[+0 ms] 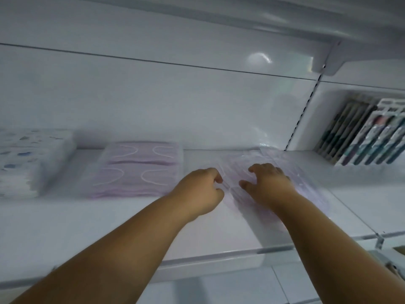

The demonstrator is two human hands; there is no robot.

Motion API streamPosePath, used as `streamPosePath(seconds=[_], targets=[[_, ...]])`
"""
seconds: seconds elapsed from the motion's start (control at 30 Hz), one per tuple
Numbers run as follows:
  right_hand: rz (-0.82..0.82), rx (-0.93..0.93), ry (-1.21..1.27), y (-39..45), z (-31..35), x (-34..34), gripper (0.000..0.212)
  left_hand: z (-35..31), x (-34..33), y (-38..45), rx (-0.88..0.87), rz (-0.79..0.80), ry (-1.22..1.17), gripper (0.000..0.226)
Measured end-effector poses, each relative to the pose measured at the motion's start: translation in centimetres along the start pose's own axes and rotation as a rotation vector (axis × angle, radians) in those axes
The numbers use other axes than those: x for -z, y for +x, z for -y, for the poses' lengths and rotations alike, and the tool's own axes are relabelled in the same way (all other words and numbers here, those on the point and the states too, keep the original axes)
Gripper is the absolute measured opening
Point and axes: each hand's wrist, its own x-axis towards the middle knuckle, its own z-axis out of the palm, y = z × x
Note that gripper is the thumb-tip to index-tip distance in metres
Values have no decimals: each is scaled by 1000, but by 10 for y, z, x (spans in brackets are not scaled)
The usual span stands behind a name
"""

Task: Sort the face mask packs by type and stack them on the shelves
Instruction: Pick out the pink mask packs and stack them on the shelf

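A clear pack of pale purple masks is seen lying flat on the white shelf, blurred by motion. Its left edge is pinched by the curled fingers of the left hand, while the right hand is laid on top with fingers spread. Just to the left, a stack of purple mask packs is set apart from it, and a stack of speckled white packs is seen farther left. Upright packets are lined up in the next bay to the right.
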Motion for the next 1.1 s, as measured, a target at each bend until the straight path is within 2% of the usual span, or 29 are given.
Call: streamPosePath(seconds=[0.1,0.17,0.27,0.37,0.47,0.53,0.57,0.6,0.63,0.7,0.77,0.87,0.93,1.0,1.1], targets=[[68,60,7,5,-15,-9,51,-25,-17,16,112,-10,-14,44],[18,124,71,8,-23,-11,46,-39,-27,27,198,-46,-131,49],[-78,54,59,17,-41,-8,46,-54,-42,41,329,-126,-519,44],[41,-8,89,24,-55,-7,46,-66,-52,50,402,-280,-915,29],[7,51,242,28,-62,-6,43,-71,-59,61,506,-396,-1074,29],[-3,41,258,32,-68,-4,43,-76,-63,67,504,-371,-994,23],[22,34,272,33,-70,-2,43,-77,-66,69,469,-327,-876,17],[49,33,346,34,-73,-1,41,-77,-70,71,424,-275,-714,16],[62,39,453,34,-75,1,39,-76,-75,72,384,-226,-535,23],[14,31,636,34,-81,8,34,-76,-84,67,286,-171,-247,30],[-43,-4,605,38,-91,14,34,-73,-92,60,175,-195,-63,27],[58,-76,537,44,-101,18,44,-68,-102,60,154,-251,129,33],[104,-47,608,42,-99,16,44,-70,-104,61,187,-230,108,36],[111,22,634,37,-93,13,42,-78,-104,61,186,-252,-71,37],[108,60,621,32,-88,9,42,-87,-101,63,262,-398,-421,42]])
